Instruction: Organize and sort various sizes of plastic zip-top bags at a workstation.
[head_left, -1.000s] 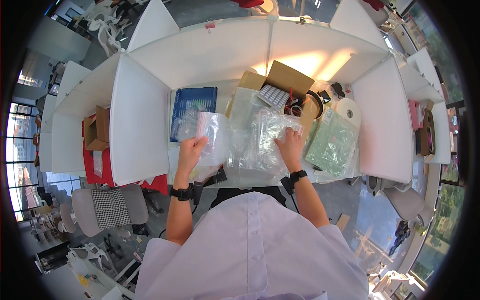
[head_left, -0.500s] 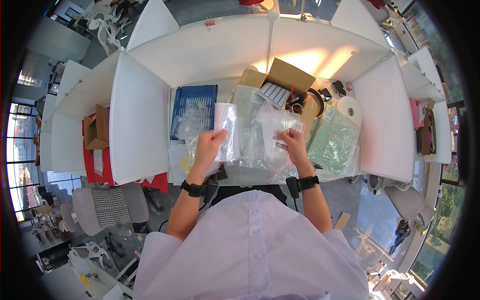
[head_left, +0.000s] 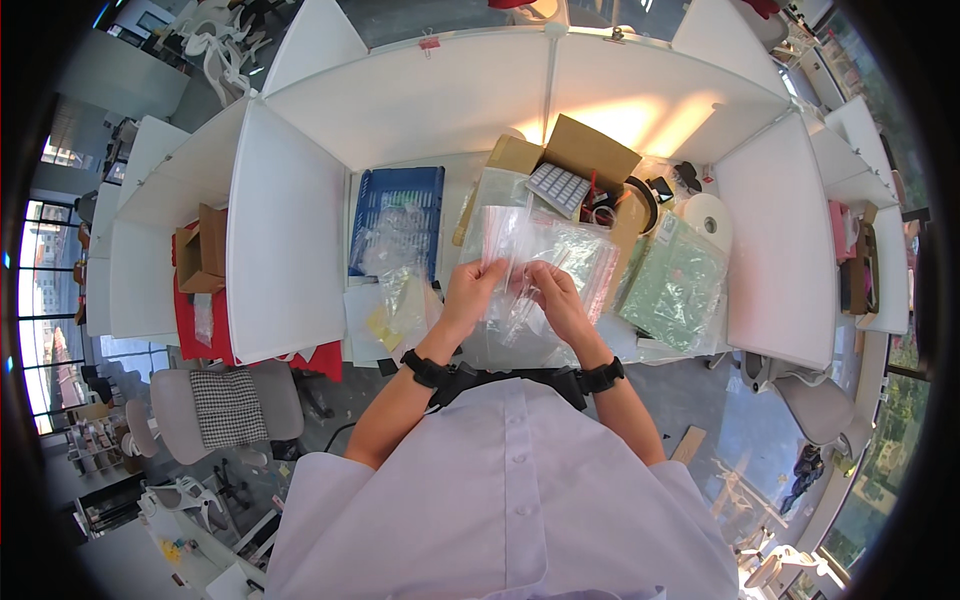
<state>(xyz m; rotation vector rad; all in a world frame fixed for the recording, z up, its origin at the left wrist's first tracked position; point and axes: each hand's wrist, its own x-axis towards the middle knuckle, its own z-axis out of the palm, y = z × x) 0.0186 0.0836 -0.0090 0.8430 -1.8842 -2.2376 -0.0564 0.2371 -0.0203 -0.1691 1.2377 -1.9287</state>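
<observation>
So a thin, clear plastic bag with a faint pinkish edge (head_left: 506,232) is held over the middle of the white table (head_left: 457,185), right in front of the person's body. Its lower part is clamped between the thumb and fingers of the left hand (head_left: 470,297). Just beside that, the fingers and thumb of the right hand (head_left: 562,303) are together, pinched on clear plastic too; whether it's the same bag can't be told with all that glare. Under and to the right, a loose pile of shiny clear bags (head_left: 590,250) is spread out. Behind it an open brown cardboard box (head_left: 592,150) is parked, with a pale gridded slab (head_left: 558,190) tilted in it. Further right, a pale green plastic-wrapped packet (head_left: 675,290) is laid near a fat white roll (head_left: 706,222). Over left, a slotted blue plastic tray (head_left: 437,205) is partly covered by crumpled clear plastic (head_left: 395,240). Everything's boxed in by white partition panels (head_left: 430,110).
</observation>
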